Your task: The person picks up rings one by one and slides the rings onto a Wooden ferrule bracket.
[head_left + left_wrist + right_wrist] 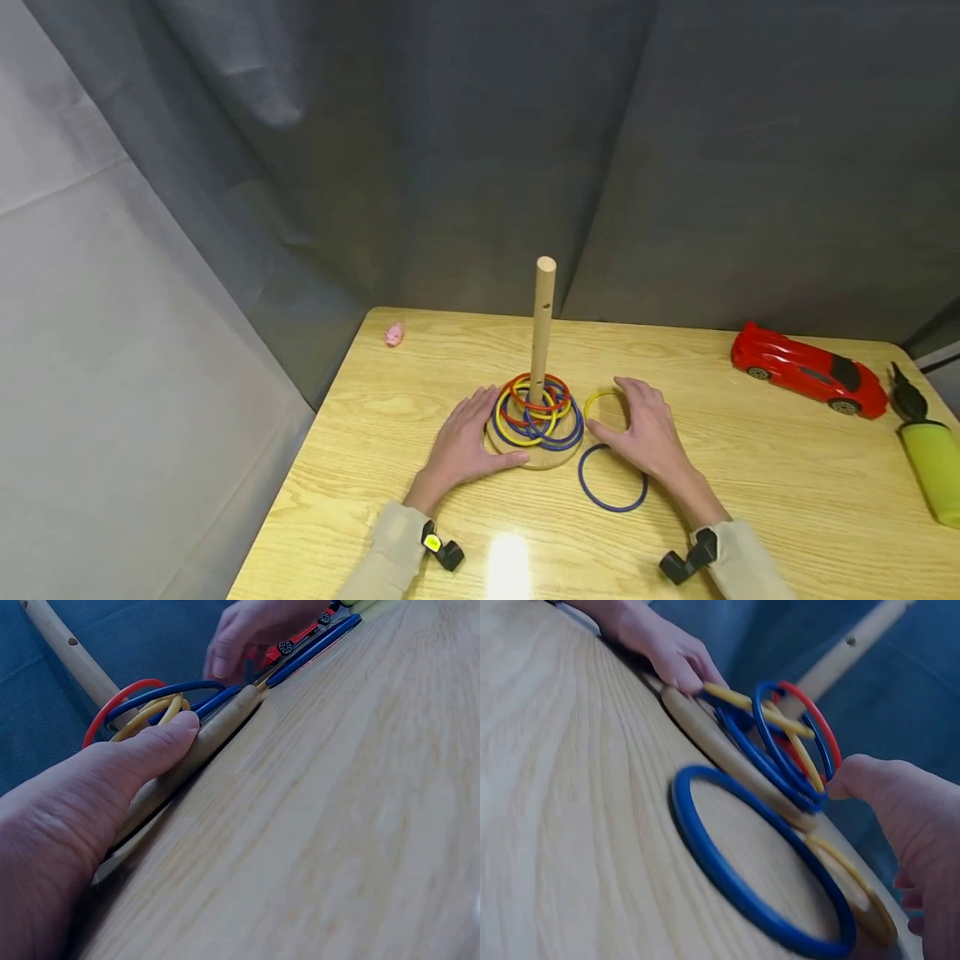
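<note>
A ring-toss stand has an upright wooden peg (542,333) on a round wooden base (542,461). Several red, yellow and blue rings (506,440) lie piled round the foot of the peg. My left hand (462,443) holds the base at its left side, thumb along the front edge and fingers toward the back. To the right of the base, my right hand (643,427) hovers with spread, slightly bent fingers and nothing between them. Beneath it lies a yellow ring (855,874), partly hidden in the head view. A blue ring (581,475) lies flat just nearer.
A red toy car (810,371) stands at the back right of the wooden table (337,533). Beside it lies a yellow-green cylinder (932,467) with a black top. A small pink pig figure (394,334) sits at the back left. Grey curtain (450,167) hangs behind.
</note>
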{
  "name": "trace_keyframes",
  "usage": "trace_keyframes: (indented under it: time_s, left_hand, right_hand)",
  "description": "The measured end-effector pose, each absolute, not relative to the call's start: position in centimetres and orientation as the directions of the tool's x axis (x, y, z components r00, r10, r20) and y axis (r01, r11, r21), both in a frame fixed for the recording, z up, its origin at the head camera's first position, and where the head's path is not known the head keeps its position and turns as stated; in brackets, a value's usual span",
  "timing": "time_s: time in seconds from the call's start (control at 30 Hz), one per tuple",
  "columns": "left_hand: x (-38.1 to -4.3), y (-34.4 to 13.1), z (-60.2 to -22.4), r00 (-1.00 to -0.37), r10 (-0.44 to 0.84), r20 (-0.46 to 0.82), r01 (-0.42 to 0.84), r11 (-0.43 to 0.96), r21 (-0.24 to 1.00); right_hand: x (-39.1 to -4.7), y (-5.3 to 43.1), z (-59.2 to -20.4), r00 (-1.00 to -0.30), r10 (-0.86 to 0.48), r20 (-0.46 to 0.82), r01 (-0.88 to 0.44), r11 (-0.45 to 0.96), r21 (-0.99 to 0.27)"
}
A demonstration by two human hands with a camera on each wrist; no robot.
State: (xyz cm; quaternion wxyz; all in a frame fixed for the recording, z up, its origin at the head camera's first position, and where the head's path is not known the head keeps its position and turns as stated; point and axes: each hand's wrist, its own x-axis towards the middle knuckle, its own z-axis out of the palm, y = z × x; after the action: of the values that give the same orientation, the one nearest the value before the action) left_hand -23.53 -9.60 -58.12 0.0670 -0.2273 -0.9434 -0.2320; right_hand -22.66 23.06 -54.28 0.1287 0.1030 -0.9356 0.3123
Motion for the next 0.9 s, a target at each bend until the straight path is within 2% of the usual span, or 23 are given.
trace_keyframes:
  time_s: [0.4, 0.7, 0.9]
  left_hand:
    - [-23.4, -9.7, -58.2, -0.892, 0.393, 0.223, 0.451, 0.793, 0.409]
    - [-23.2, -9.6, -58.1, -0.897, 0.389, 0.209, 0.442, 0.784, 0.436]
    - [-23.3, -9.7, -58.2, -0.896, 0.384, 0.222, 0.444, 0.783, 0.435]
  right_hand:
    - [-23.1, 24.6, -56.0, -0.943, -0.104, 0.315, -0.257, 0.832, -0.493]
    - [-22.6, 26.4, -55.7, -0.963, -0.040, 0.267, -0.167, 0.864, -0.474]
    - [-22.3, 27.8, -56.1, -0.946, -0.036, 0.322, -0.193, 0.861, -0.470]
